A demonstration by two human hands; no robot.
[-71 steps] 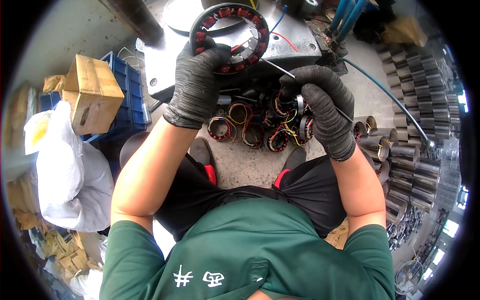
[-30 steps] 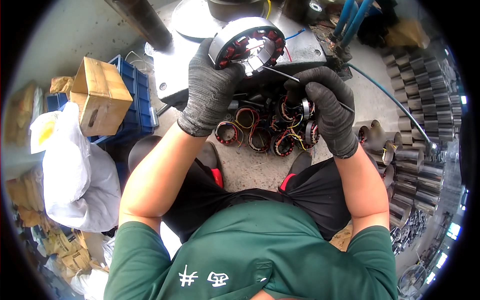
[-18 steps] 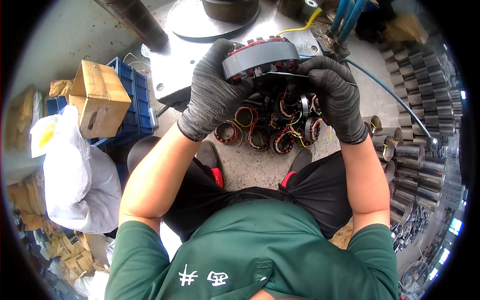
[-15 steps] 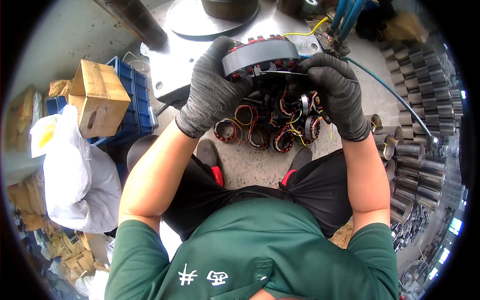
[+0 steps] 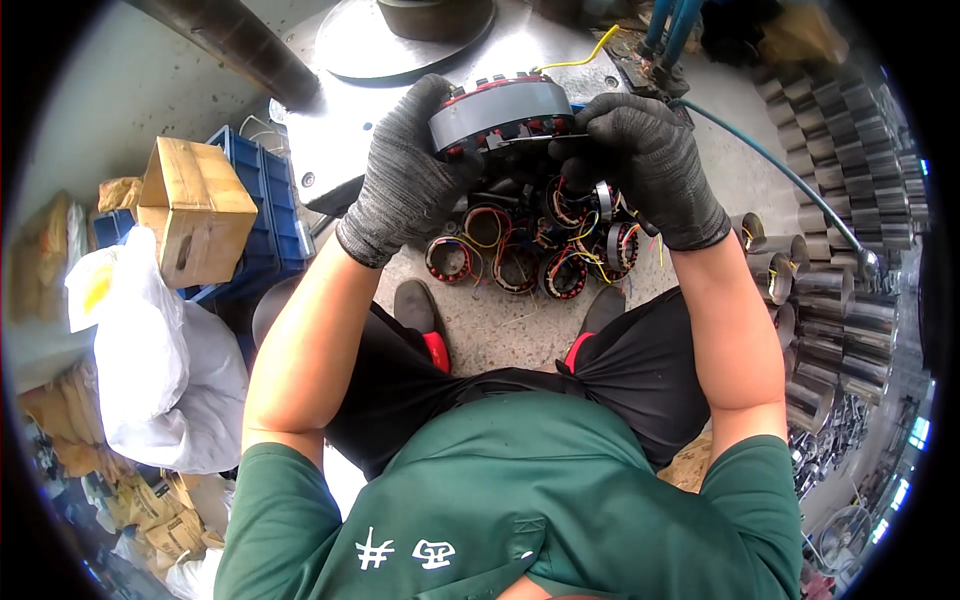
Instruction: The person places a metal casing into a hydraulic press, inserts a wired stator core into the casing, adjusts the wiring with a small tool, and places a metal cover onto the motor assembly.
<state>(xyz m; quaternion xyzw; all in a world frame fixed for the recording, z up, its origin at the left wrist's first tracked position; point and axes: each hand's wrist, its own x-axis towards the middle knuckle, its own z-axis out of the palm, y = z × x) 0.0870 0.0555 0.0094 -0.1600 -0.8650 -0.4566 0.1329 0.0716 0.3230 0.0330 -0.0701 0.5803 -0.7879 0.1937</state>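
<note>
A motor stator, a grey steel ring with red windings and dark slot parts, is tilted up above the front of the metal machine bed. My left hand, in a dark grey knit glove, grips its left side with the thumb below. A yellow lead sticks out from its far side. My gloved right hand is closed at the stator's right, pinching a thin metal strip that runs along the ring's lower rim. The strip's right end is hidden by the fingers.
Several smaller wound stators with coloured wires lie on the floor past my shoes. Stacked metal cylinders line the right side. A cardboard box, blue crates and a white sack stand left. A steel column rises far left.
Both hands and the stator have shifted slightly left in the view, partly with the whole scene. My right hand has come closer to the ring, and less of the metal strip stands clear.
</note>
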